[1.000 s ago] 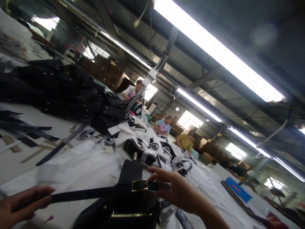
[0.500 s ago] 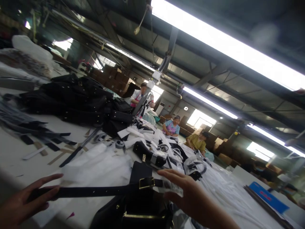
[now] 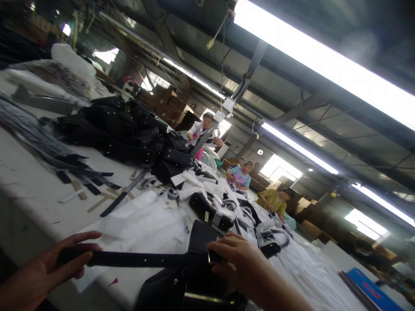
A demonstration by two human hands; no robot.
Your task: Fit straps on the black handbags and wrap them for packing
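Long tube lights run over your white bench (image 3: 29, 181), where a black strap (image 3: 136, 259) lies stretched across the near edge. Your left hand (image 3: 48, 270) closes its fingers around one strap end; your right hand (image 3: 241, 265) curls its fingers down over the buckle end, on top of a black bag (image 3: 181, 289). Just behind lie clear plastic bags (image 3: 142, 222), farther off a heap of black bags (image 3: 119, 129), and three seated workers (image 3: 240, 175) along the far side.

Bright glare from ceiling strip lights (image 3: 324, 65); dim foreground, tilted view, slight motion blur.
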